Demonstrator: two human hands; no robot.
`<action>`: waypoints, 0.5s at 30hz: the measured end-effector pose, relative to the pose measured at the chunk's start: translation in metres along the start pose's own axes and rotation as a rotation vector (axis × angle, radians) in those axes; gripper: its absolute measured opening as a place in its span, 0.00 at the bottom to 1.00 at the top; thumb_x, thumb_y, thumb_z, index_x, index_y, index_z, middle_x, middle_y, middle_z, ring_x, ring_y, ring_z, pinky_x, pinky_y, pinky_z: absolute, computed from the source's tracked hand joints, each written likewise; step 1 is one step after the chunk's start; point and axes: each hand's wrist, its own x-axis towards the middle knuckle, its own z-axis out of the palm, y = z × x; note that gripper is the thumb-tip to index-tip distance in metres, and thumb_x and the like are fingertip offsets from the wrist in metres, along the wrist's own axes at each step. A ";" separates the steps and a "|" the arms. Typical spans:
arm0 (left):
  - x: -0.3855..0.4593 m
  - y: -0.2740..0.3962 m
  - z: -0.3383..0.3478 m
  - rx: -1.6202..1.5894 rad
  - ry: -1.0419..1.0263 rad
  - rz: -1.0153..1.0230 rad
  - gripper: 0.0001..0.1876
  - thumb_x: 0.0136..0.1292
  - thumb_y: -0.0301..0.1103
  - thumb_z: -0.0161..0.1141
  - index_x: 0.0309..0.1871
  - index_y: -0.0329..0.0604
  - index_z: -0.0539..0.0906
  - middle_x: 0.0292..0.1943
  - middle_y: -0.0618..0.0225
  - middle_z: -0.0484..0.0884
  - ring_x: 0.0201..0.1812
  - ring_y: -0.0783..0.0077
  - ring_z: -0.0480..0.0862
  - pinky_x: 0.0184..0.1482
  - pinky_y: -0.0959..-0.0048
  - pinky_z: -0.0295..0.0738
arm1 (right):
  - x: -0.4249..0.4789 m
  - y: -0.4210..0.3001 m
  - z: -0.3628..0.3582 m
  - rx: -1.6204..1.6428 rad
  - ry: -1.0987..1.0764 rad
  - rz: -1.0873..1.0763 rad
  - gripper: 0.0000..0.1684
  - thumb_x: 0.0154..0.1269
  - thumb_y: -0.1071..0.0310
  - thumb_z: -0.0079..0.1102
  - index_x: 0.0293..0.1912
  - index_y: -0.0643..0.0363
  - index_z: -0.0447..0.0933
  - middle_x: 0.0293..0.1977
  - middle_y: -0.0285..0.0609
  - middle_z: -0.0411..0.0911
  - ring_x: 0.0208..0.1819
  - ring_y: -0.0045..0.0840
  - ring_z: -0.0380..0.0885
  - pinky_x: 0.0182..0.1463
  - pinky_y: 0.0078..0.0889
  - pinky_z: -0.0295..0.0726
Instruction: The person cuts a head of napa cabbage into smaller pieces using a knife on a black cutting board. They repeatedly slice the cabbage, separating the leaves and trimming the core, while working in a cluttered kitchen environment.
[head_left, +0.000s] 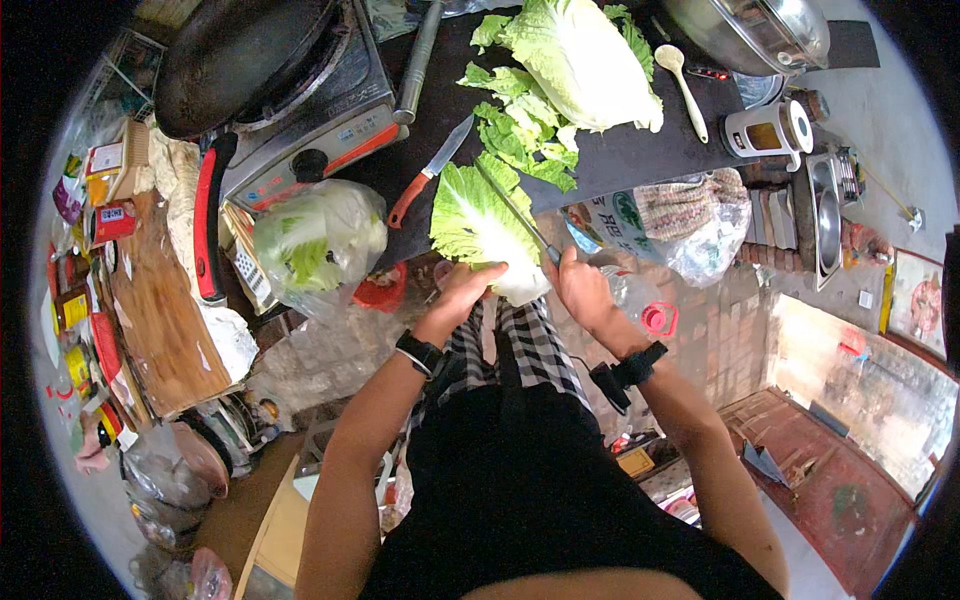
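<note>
My left hand (466, 291) grips the lower left edge of a napa cabbage leaf (480, 217), its thumb on the white rib. My right hand (583, 283) holds a knife (517, 202) by its dark handle. The blade lies slantwise across the right part of the leaf, its tip pointing up and left. Beyond the leaf, torn green leaf pieces (525, 142) are heaped on the dark tabletop (630, 161). Behind them rests a large napa cabbage head (585, 67). Left of the leaf lies a second knife (431, 172) with a reddish-brown handle.
On the left stand a portable gas stove (322, 150) with a wok (240, 60) and a plastic bag of cabbage (319, 232). A pale spoon (682, 90), a white cup (761, 136) and a printed plastic bag (630, 217) are at right. A steel pot (750, 34) sits behind.
</note>
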 end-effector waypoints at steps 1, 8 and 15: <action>0.001 -0.004 0.001 0.034 0.011 0.044 0.19 0.60 0.38 0.64 0.52 0.38 0.80 0.48 0.67 0.81 0.41 0.75 0.78 0.38 0.76 0.70 | 0.004 -0.002 -0.001 0.002 0.007 -0.018 0.23 0.69 0.54 0.48 0.38 0.68 0.63 0.19 0.60 0.77 0.22 0.54 0.78 0.25 0.52 0.78; 0.000 -0.014 -0.002 0.051 0.111 0.066 0.24 0.53 0.41 0.69 0.46 0.29 0.81 0.42 0.60 0.83 0.41 0.69 0.80 0.44 0.71 0.73 | 0.036 -0.001 0.003 -0.009 0.003 -0.040 0.21 0.70 0.53 0.46 0.37 0.66 0.65 0.22 0.56 0.79 0.25 0.49 0.81 0.27 0.49 0.80; 0.013 -0.023 -0.008 -0.081 0.084 0.236 0.22 0.52 0.39 0.70 0.46 0.30 0.82 0.41 0.61 0.83 0.40 0.71 0.80 0.40 0.73 0.74 | 0.031 0.007 -0.025 0.033 0.054 -0.132 0.22 0.69 0.53 0.49 0.36 0.66 0.66 0.21 0.60 0.77 0.25 0.52 0.80 0.28 0.51 0.79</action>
